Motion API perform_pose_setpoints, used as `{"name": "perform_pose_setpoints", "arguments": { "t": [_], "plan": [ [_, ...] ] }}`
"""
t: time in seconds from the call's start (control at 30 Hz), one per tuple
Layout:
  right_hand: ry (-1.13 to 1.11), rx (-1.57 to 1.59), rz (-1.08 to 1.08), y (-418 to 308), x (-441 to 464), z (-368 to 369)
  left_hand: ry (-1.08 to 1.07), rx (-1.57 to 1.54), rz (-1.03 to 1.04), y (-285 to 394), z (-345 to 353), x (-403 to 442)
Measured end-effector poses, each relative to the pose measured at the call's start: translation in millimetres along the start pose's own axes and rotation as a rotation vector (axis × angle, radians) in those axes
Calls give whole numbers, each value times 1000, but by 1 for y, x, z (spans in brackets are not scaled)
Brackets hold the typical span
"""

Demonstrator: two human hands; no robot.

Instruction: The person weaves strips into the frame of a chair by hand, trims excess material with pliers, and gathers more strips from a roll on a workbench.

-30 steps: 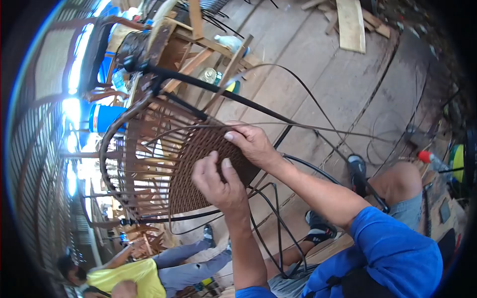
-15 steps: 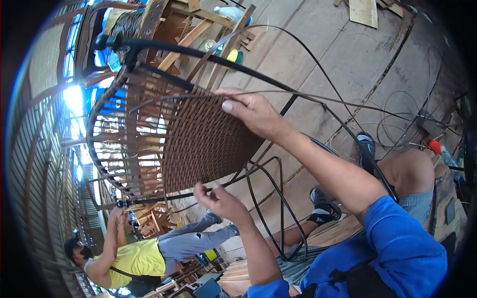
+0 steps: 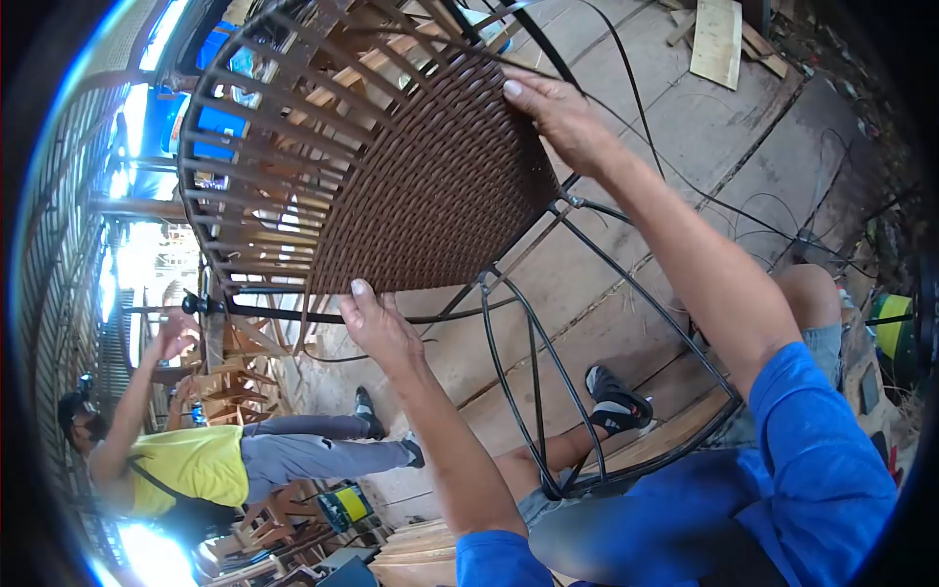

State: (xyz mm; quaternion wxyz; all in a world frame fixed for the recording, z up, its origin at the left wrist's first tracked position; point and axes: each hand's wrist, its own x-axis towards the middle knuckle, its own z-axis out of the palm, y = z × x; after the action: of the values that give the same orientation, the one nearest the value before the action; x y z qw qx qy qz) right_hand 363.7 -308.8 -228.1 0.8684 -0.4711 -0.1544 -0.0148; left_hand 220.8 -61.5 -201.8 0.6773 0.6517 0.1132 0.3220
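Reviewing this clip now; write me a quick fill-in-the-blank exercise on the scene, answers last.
1. The woven panel is coloured ____.
2. Of the left hand and right hand, the ____ one is higher in the picture.
3. The wearer's sleeve is ____.
4. The other person's top is ____.

Missing words: brown; right; blue; yellow.

The right hand (image 3: 562, 117) holds the upper edge of a dark brown woven panel (image 3: 440, 186), thumb on the front face. The left hand (image 3: 381, 328) is at the lower edge, thumb up against the weave — its hidden fingers are hard to read. Bare slats (image 3: 284, 147) fan out to a curved rim, and a loose strand (image 3: 638, 98) arcs over the floor (image 3: 704, 127). Beyond, a person (image 3: 196, 465) in yellow (sideways in this tilted view) stands with arms raised.
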Motion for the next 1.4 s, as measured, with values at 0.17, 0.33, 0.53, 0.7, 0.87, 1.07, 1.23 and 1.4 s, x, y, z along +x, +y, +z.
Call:
{"name": "perform_pose_setpoints", "arguments": {
  "t": [0.17, 0.33, 0.53, 0.7, 0.87, 1.07, 1.23, 1.4],
  "plan": [
    [-156, 69, 88, 1, 9, -12, -87, 6, 48, -12, -22, 10],
    [-143, 65, 87, 5, 13, -15, -58, 80, 73, -18, -29, 11],
    [109, 22, -101, 10, 2, 12, -53, 68, 101, -19, -25, 14],
    [51, 23, -56, 11, 5, 6, -145, -210, 18, -21, -26, 20],
    [-212, 86, 42, 5, 14, -15, -141, -606, -74, -17, -27, 37],
    [-177, 131, 15, 5, 6, -2, -490, -853, -203, -74, -36, 85],
    [-192, 134, 70, 8, 8, -10, -830, -942, -304, -98, -49, 130],
    [-289, 190, 55, 3, 16, -9, -907, -953, -352, -106, -56, 140]
  ]
}}
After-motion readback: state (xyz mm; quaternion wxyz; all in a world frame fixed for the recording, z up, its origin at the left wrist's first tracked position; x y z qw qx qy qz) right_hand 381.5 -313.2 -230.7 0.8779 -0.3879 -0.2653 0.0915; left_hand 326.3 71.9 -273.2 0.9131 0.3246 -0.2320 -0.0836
